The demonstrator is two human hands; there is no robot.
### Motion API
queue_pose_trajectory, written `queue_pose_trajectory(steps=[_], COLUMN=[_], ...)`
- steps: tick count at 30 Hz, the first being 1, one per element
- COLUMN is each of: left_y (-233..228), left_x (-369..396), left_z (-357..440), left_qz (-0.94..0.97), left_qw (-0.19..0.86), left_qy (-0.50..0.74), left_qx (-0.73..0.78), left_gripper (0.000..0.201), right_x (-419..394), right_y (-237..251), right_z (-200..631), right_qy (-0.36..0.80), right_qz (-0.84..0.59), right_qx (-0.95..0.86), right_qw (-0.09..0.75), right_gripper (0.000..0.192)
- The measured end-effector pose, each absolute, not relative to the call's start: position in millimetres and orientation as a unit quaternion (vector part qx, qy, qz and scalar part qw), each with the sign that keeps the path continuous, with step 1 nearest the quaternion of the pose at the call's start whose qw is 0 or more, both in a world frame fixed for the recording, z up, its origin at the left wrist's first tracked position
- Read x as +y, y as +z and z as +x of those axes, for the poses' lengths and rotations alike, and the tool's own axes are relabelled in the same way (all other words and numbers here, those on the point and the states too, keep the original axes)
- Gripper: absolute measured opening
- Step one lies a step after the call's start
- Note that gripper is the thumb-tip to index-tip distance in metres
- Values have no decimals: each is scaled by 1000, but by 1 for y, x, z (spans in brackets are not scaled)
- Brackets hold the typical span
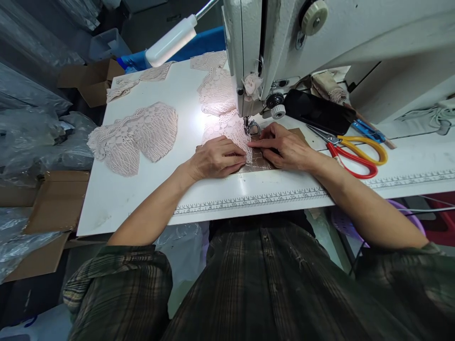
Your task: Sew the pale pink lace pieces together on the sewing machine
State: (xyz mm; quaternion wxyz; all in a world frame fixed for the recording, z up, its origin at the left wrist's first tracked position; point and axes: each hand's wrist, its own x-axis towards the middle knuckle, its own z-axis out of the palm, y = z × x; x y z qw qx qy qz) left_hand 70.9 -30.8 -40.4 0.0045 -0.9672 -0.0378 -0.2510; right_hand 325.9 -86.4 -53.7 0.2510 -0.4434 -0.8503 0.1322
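Observation:
A strip of pale pink lace (227, 127) runs under the presser foot (246, 126) of a white sewing machine (245, 52). My left hand (220, 157) presses on the near end of this lace, fingers together and laid over it. Close by on the right, my right hand (279, 147) pinches the lace edge just in front of the foot, its index finger pointing left. Beneath both hands lies a brown, shiny plate (261, 163) with loose threads on it. The fingertips of my left hand partly cover the lace.
More lace pieces (142, 135) lie on the left of the white table (142, 203). A lamp (172, 40) hangs over it. Scissors (355, 154), a black phone (320, 111) and a blue tool (369, 131) rest at right. A printed ruler (256, 201) follows the front edge.

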Motion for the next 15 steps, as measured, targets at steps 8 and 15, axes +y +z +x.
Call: queue_pose_trajectory(steps=[8, 15], left_y=[-29, -20], left_x=[-38, -29], left_z=[71, 72], left_qz=[-968, -974], left_qw=[-29, -94], left_qy=[-249, -206], left_qx=[-17, -25], left_gripper=[16, 22], right_x=[-88, -91], right_y=[-53, -51], right_z=[327, 324], right_qy=[125, 102], right_qz=[-408, -411], right_qx=[-868, -868], right_qw=[255, 260], right_gripper=[41, 39])
